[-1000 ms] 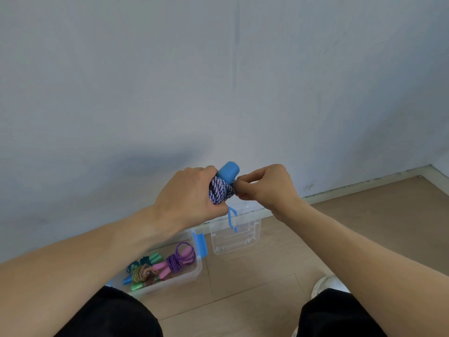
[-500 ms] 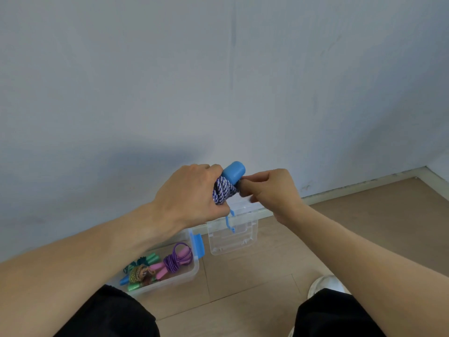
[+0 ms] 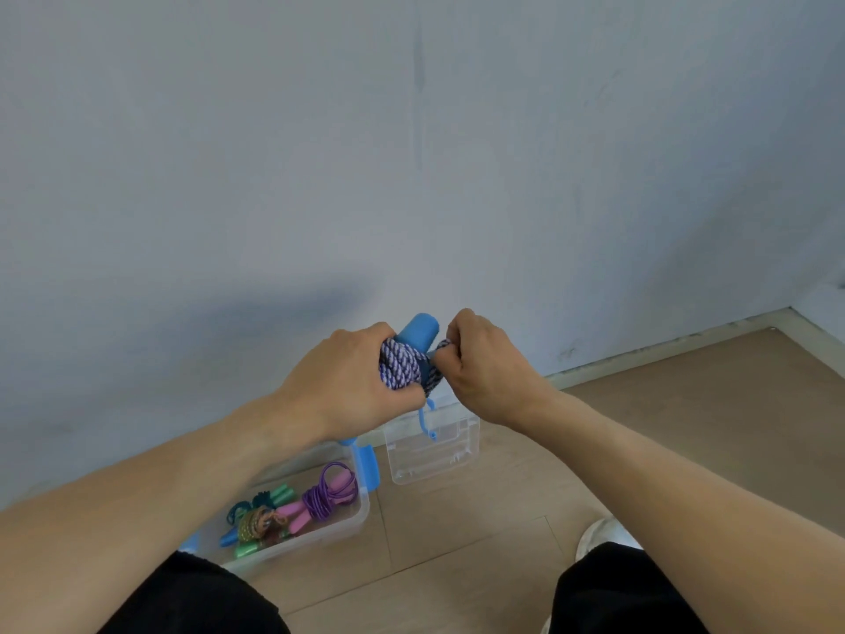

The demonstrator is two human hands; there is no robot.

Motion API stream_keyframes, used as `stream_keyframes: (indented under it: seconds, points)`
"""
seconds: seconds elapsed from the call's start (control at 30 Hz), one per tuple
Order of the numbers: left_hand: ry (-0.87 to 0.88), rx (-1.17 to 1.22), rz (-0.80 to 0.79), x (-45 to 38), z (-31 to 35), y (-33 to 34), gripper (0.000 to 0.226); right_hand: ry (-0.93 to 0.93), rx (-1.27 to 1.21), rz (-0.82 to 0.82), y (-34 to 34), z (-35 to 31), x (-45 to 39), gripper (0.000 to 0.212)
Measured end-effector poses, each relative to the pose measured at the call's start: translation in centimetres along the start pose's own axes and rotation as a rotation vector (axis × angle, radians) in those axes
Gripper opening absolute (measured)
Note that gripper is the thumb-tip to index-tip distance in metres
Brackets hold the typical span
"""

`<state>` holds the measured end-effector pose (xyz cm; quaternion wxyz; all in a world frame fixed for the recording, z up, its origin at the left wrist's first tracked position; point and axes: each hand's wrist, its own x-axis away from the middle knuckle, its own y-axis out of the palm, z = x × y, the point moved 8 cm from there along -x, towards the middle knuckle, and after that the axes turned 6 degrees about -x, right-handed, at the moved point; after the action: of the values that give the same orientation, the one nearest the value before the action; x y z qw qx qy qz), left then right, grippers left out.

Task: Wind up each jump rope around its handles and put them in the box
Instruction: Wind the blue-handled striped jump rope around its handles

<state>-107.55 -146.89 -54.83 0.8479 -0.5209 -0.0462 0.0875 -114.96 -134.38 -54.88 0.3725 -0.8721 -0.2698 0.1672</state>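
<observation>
My left hand [image 3: 340,382] grips a jump rope with blue handles [image 3: 418,338], its purple-and-white cord [image 3: 400,368] coiled tightly around them. My right hand [image 3: 484,363] pinches the end of that cord beside the handles, pulling it across the coil. Both hands are held in the air in front of the wall. Below, on the floor, a clear plastic box [image 3: 361,519] with blue clips holds a wound pink-handled rope with purple cord [image 3: 320,496] and wound ropes with green and blue handles [image 3: 258,523].
The box's clear lid [image 3: 434,450] lies on the wooden floor just right of the box, against the baseboard. A pale wall fills the upper view. My dark-trousered knees are at the bottom, with a white shoe [image 3: 599,537] at the lower right.
My right hand has turned and closed into a fist on the cord end, drawing it down over the coil. The left hand keeps its grip on the handles.
</observation>
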Motion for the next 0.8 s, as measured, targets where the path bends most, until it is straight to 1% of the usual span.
stream_keyframes:
  seconds: [0.07, 0.1, 0.17, 0.2, 0.23, 0.27, 0.3, 0.33, 0.37, 0.43, 0.53, 0.6, 0.63, 0.7, 0.8]
  points:
    - [-0.075, 0.074, -0.106, -0.5, -0.8, 0.8, 0.035, 0.002, -0.007, 0.015, -0.4, 0.0, -0.3, 0.009]
    - [-0.104, 0.097, -0.157, -0.6, -1.2, 1.2, 0.035, -0.004, 0.002, 0.017, -0.5, 0.0, -0.4, 0.008]
    - [-0.106, 0.073, -0.214, -0.6, -1.5, 1.5, 0.041, -0.026, 0.056, 0.003, -0.2, -0.2, -0.3, 0.007]
    - [-0.06, 0.019, -0.205, -0.5, -1.2, 1.3, 0.049, -0.039, 0.104, -0.015, 0.2, -0.4, -0.2, 0.008]
    - [0.024, -0.06, -0.157, -0.4, -0.5, 0.9, 0.057, -0.054, 0.157, -0.038, 0.7, -0.6, 0.0, 0.011]
    - [0.134, -0.149, -0.095, -0.2, 0.4, 0.5, 0.059, -0.067, 0.198, -0.06, 1.1, -0.9, 0.2, 0.014]
    - [0.237, -0.228, -0.037, 0.1, 1.5, 0.1, 0.056, -0.076, 0.212, -0.074, 1.4, -1.1, 0.3, 0.016]
    - [0.3, -0.278, -0.014, 0.5, 2.4, -0.2, 0.048, -0.08, 0.205, -0.08, 1.4, -1.2, 0.4, 0.017]
    - [0.323, -0.309, -0.022, 0.6, 2.9, -0.2, 0.038, -0.081, 0.187, -0.084, 1.4, -1.3, 0.4, 0.015]
    - [0.305, -0.371, -0.065, 0.9, 3.2, 0.0, 0.02, -0.075, 0.116, -0.123, 1.6, -1.3, 0.4, 0.01]
    - [0.29, -0.45, -0.168, 1.2, 2.7, 0.3, 0.013, -0.063, -0.025, -0.226, 2.8, -1.6, 0.9, 0.011]
    - [0.282, -0.415, -0.232, 1.4, 2.2, 0.3, 0.013, -0.035, -0.105, -0.292, 3.6, -1.7, 1.3, 0.012]
    - [0.276, -0.38, -0.24, 1.5, 2.0, 0.1, 0.015, -0.017, -0.145, -0.308, 3.7, -1.6, 1.3, 0.012]
    - [0.268, -0.301, -0.229, 1.6, 1.6, -0.4, 0.021, 0.006, -0.205, -0.297, 3.4, -1.4, 1.1, 0.01]
    - [0.286, -0.128, -0.205, 1.4, 1.2, -0.9, 0.024, 0.031, -0.273, -0.237, 2.4, -1.3, 0.5, 0.009]
